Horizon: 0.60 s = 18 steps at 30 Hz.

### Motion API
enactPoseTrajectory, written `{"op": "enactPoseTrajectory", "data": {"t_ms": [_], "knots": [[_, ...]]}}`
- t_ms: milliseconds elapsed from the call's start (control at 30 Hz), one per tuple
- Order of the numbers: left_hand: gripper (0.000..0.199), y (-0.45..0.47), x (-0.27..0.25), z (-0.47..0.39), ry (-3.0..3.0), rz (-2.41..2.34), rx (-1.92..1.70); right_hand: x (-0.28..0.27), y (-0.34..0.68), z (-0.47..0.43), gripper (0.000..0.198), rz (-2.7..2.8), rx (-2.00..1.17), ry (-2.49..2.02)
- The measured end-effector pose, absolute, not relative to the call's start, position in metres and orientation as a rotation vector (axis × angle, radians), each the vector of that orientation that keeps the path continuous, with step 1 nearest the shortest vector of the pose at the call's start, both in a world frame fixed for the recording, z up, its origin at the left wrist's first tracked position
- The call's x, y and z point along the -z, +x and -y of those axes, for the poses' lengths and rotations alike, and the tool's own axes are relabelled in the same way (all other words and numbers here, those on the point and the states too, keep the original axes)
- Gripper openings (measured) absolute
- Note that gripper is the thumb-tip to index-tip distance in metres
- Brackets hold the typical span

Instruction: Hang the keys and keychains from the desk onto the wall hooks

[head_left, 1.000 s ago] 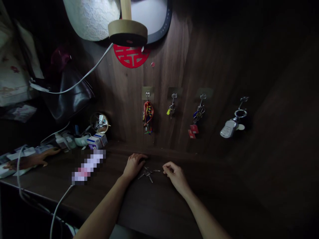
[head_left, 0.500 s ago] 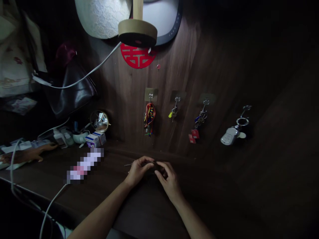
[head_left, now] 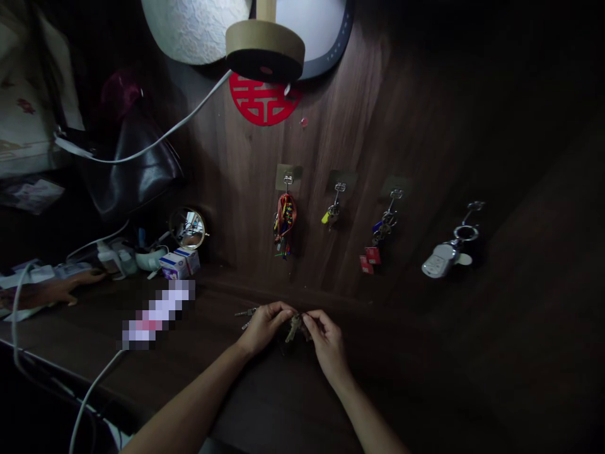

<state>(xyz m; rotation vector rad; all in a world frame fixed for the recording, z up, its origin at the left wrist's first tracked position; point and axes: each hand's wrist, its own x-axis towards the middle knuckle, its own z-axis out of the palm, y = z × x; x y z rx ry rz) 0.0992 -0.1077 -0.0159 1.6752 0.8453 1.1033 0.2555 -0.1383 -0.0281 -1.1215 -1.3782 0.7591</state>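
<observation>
Close together above the dark wooden desk, both hands are at a bunch of keys (head_left: 293, 328). My left hand (head_left: 265, 326) is closed on the bunch, thumb and fingers pinching its upper part. Silvery key blades (head_left: 245, 313) stick out past the left side of that hand. My right hand (head_left: 329, 343) pinches the other side of the bunch with thumb and forefinger. Brownish keys or tags dangle between the two hands; their details are too dim to make out, and the ring is mostly hidden by fingers.
On the wall hooks hang a colourful braided cord (head_left: 285, 217), keys with a yellow tag (head_left: 332, 215), keys with red tags (head_left: 373, 255) and a silver keychain (head_left: 442, 258). At left are small boxes (head_left: 179, 263), a round mirror (head_left: 188, 228) and a white cable (head_left: 97, 384). A lamp (head_left: 265, 50) hangs above.
My right hand's fingers have closed in to pinch the bunch. More of the keys now shows between my hands and beyond the left one. The camera view has shifted slightly.
</observation>
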Motion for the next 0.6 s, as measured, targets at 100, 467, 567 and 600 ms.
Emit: {"op": "enactPoseTrajectory", "data": {"t_ms": [100,467,567,600], "knots": [[0.029,0.097,0.0156,0.1064,1.77,-0.914,-1.103,0.027,0.2547,0.138,0.028,1.345,-0.787,-1.116],[0.021,0.0952,0.0201,0.1034,1.86,-1.085,-1.31,0.0291,0.2558,0.1345,0.031,1.337,-0.797,-1.165],[0.018,0.0953,0.0209,0.1038,1.884,-1.073,-1.388,0.0305,0.2551,0.1325,0.032,1.303,-0.847,-1.177],[0.017,0.0953,0.0205,0.1047,1.919,-1.057,-1.412,0.0309,0.2549,0.132,0.032,1.287,-0.864,-1.178]]}}
